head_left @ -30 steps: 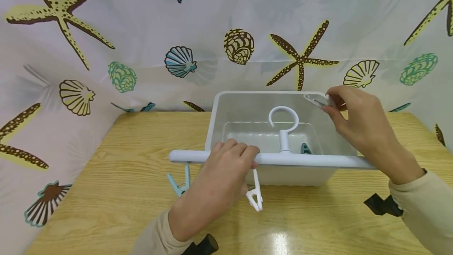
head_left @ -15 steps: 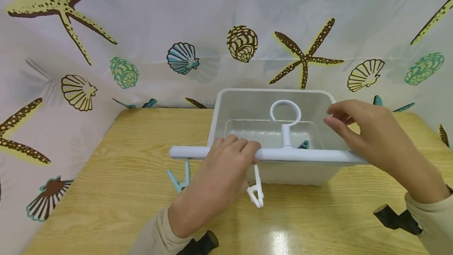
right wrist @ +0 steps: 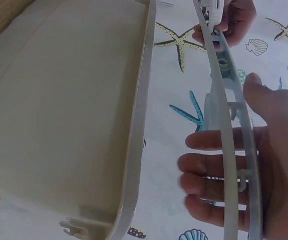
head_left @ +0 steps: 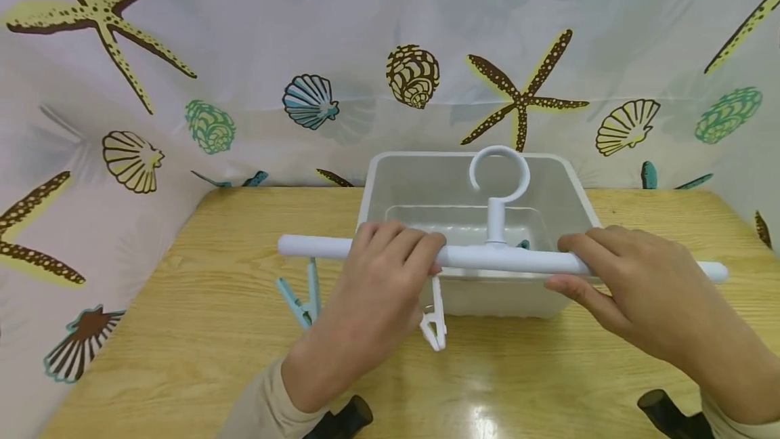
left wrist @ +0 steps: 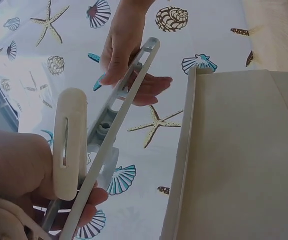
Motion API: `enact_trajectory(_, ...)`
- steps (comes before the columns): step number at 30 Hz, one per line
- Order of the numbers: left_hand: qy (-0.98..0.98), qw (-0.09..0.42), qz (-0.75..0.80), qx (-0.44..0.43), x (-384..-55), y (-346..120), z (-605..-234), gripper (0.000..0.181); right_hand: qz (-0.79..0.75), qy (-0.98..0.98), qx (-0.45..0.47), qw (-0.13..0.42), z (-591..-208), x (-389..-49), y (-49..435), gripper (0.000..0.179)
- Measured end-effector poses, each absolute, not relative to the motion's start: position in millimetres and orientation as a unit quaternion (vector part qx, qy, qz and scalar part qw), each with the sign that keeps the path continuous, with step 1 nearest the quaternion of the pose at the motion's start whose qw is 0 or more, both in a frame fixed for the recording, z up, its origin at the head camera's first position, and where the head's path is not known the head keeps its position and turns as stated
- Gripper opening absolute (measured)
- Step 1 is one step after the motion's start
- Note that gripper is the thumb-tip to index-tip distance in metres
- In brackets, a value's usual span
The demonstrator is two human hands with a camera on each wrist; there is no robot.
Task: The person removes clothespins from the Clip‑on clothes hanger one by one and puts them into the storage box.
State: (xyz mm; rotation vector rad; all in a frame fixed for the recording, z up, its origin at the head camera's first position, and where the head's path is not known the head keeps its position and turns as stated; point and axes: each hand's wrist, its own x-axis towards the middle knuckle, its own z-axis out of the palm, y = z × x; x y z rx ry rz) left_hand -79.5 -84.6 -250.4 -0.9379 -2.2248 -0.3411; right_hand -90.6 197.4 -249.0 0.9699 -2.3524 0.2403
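Observation:
My left hand (head_left: 380,283) grips the left half of a pale blue-white clip hanger (head_left: 512,258), its bar running level and its hook pointing up. A light-blue clip (head_left: 312,303) hangs from the bar left of that hand, and a white clip (head_left: 434,320) hangs just right of it. Over the bar's right half lies my right hand (head_left: 634,290), thumb below. In the right wrist view, the fingers (right wrist: 211,187) reach nearly straight across the hanger's hollow underside, thumb apart from the bar. Behind the hanger stands a whitish plastic bin (head_left: 469,161); a teal clip (head_left: 523,244) shows inside.
The bin rests on a wood-grain table (head_left: 262,215) and its front wall is just beyond the bar. A shell-and-starfish patterned cloth (head_left: 365,32) hangs behind and at both sides. Black camera mounts (head_left: 356,412) sit on both wrists.
A pale clip in my right hand was let go over the bin and is out of sight. The right hand came down to the hanger bar. The hanger rose slightly.

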Motion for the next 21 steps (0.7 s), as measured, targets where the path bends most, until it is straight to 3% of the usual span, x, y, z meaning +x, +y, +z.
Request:
enact_trajectory(3,-0.854,0.357,-0.129,-0.355,-77.5,-86.8,-248.0,0.020,0.085,-0.871,0.376,0.304,-249.1,-88.6,193.2,0.055)
enact_trajectory(10,-0.880,0.309,-0.143,-0.333,-68.1,-90.2,-247.4,0.024,0.081,-0.860,0.388,0.321,-253.2,-94.6,189.2,0.052)
enact_trajectory(15,-0.871,0.319,-0.175,-0.330,-46.6,-93.7,-246.0,0.012,0.071,-0.865,0.382,0.317,-260.5,-103.9,190.4,0.053)
enact_trajectory(17,-0.880,0.286,-0.194,-0.327,-38.1,-97.1,-247.9,0.009,0.072,-0.867,0.377,0.316,-263.5,-106.5,191.6,0.054)
enact_trajectory(21,-0.919,0.121,-0.240,-0.288,-29.2,-105.6,-253.6,0.013,0.074,-0.867,0.371,0.323,-265.9,-108.8,191.6,0.055)
